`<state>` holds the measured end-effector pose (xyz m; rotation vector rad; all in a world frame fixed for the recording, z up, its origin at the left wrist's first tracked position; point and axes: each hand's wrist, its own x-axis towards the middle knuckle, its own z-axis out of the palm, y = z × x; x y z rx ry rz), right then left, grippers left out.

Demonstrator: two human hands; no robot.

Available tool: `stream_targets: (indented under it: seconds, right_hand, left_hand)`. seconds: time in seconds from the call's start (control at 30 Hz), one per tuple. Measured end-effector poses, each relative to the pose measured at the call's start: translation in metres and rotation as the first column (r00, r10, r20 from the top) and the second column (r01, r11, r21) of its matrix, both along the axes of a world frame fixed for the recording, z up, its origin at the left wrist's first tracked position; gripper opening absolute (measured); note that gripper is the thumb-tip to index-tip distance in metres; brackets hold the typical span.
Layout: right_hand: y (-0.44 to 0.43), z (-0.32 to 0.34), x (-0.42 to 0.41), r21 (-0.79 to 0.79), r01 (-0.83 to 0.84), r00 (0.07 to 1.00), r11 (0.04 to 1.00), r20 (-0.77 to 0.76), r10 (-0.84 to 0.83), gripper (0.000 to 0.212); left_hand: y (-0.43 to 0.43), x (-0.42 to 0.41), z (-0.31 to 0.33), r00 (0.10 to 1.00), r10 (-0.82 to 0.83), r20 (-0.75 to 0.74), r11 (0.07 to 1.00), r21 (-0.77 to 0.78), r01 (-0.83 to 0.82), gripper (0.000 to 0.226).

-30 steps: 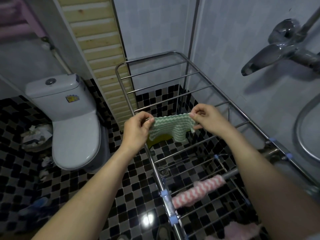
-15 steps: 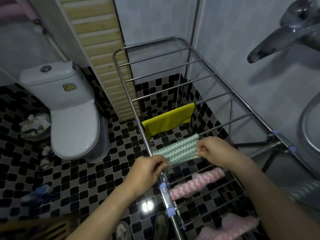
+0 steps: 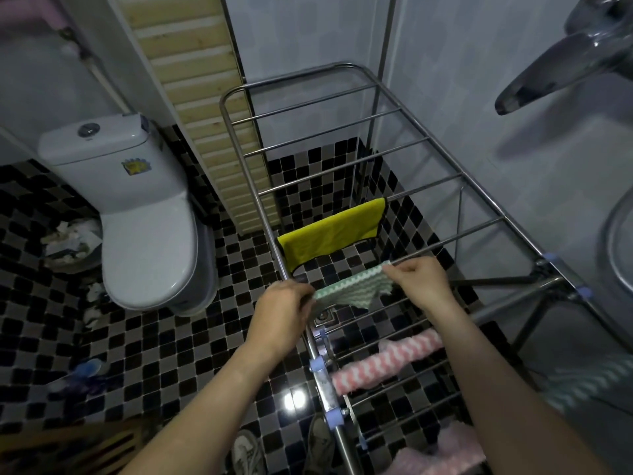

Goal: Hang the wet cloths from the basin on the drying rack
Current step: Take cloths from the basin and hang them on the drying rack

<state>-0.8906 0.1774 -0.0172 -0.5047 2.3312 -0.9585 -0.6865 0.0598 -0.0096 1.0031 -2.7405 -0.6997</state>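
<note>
A green-and-white zigzag cloth (image 3: 356, 289) lies stretched over a bar of the steel drying rack (image 3: 455, 173). My left hand (image 3: 281, 311) pinches its left end near the rack's left rail. My right hand (image 3: 421, 279) pinches its right end. One bar farther away hangs a yellow cloth (image 3: 334, 233). Closer to me, a pink-and-white zigzag cloth (image 3: 387, 363) is draped over another bar, and a pale pink cloth (image 3: 442, 454) hangs at the rack's near end.
A white toilet (image 3: 137, 214) stands to the left on the black-and-grey tiled floor (image 3: 164, 354). A basin rim (image 3: 613, 241) and a chrome tap (image 3: 555, 70) are at the right, with another green zigzag cloth (image 3: 582, 382) below. A waste bin (image 3: 68, 238) sits by the toilet.
Both hands have brought the green cloth down from in front of me onto a rack bar, just nearer than the yellow cloth, and now hold it spread along that bar.
</note>
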Motion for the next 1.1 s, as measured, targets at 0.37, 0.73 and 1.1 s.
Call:
stream_targets:
  seconds: [0.37,0.73,1.1]
  right_hand:
    - [0.003,0.012,-0.006,0.103,-0.004,0.96,0.995,-0.28,0.033,0.015]
    - [-0.014,0.018,0.005,0.351,-0.4,0.743,0.847,-0.416,0.524,0.025]
    - [-0.054,0.06,0.062,0.316,-0.532,0.666,0.785,-0.416,0.619,0.025]
  left_hand:
    - [-0.003,-0.002,-0.002,0.999,0.018,-0.039,1.0,-0.007,-0.018,0.014]
    - [-0.006,-0.001,0.001,1.0,-0.005,-0.012,1.0,-0.019,0.005,0.012]
    - [-0.03,0.063,0.024,0.963,0.186,-0.195,0.975,0.157,-0.157,0.018]
